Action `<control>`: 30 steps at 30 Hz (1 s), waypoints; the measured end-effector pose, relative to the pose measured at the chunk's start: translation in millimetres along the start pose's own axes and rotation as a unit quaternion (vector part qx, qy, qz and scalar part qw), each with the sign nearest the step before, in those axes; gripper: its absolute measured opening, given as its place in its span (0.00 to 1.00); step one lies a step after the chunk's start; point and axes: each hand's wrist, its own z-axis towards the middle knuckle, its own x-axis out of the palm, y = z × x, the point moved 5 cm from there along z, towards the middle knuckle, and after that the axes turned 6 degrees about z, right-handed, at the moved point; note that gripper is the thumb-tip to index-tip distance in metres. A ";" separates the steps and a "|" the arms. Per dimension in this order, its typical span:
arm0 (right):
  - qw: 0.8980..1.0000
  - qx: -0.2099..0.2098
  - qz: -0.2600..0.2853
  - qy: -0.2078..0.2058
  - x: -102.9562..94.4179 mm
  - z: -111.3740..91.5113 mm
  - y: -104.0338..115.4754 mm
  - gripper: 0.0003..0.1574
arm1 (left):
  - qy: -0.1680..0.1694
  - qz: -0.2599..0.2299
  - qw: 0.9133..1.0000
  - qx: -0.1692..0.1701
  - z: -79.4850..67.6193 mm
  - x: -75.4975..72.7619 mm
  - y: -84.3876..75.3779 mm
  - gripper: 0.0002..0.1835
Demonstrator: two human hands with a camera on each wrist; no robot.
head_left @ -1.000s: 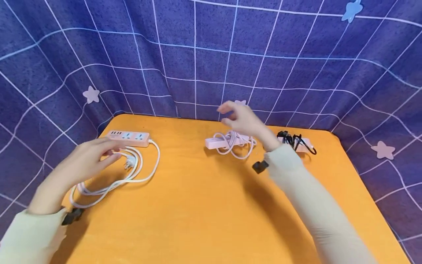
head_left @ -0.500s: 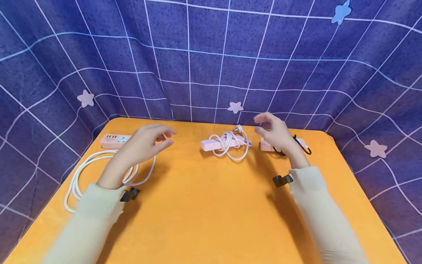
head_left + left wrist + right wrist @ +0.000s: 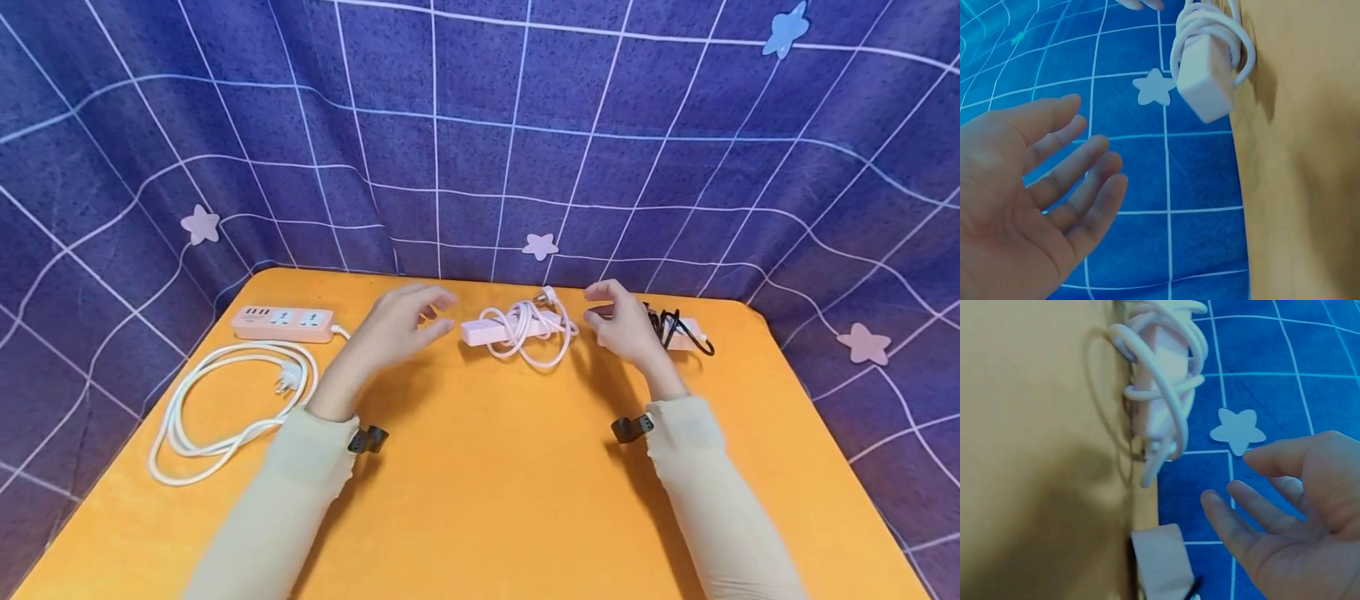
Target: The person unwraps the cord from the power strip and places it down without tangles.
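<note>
A pink power strip (image 3: 480, 332) with its pale cord (image 3: 555, 360) wound round it lies at the table's back middle, its plug (image 3: 550, 297) sticking out behind. My left hand (image 3: 397, 327) hovers just left of the strip's end, fingers loosely bent and holding nothing. To the strip's right hovers my right hand (image 3: 624, 323), also with nothing in its fingers. In the left wrist view the strip's end (image 3: 1205, 81) is beyond my fingertips. The right wrist view shows the corded strip (image 3: 1163, 381) ahead of my right fingers.
Back left lies another pink power strip (image 3: 283, 325), its white cord (image 3: 176, 425) spread in loose loops with a clear plug (image 3: 288, 377). Behind my right hand is a third strip (image 3: 684, 335) with a black cord (image 3: 667, 323). A blue gridded curtain (image 3: 480, 150) surrounds the orange table (image 3: 487, 483).
My left hand has moved right, from over the left strip's cord to beside the middle strip. My right hand moved right from above the middle strip to its right side.
</note>
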 end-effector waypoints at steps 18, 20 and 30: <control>0.995 -0.004 -0.095 0.042 27.9 18.0 -14.9 0.21 | 0.002 -0.029 0.998 -0.050 -4.0 17.0 4.7 0.17; 0.995 -0.001 -0.091 0.046 29.9 16.8 -14.9 0.21 | 0.002 -0.029 0.998 -0.054 -4.6 19.0 7.1 0.16; 0.993 0.006 -0.101 0.062 37.1 4.9 -14.9 0.20 | 0.007 -0.033 0.997 -0.075 -6.1 29.8 19.9 0.18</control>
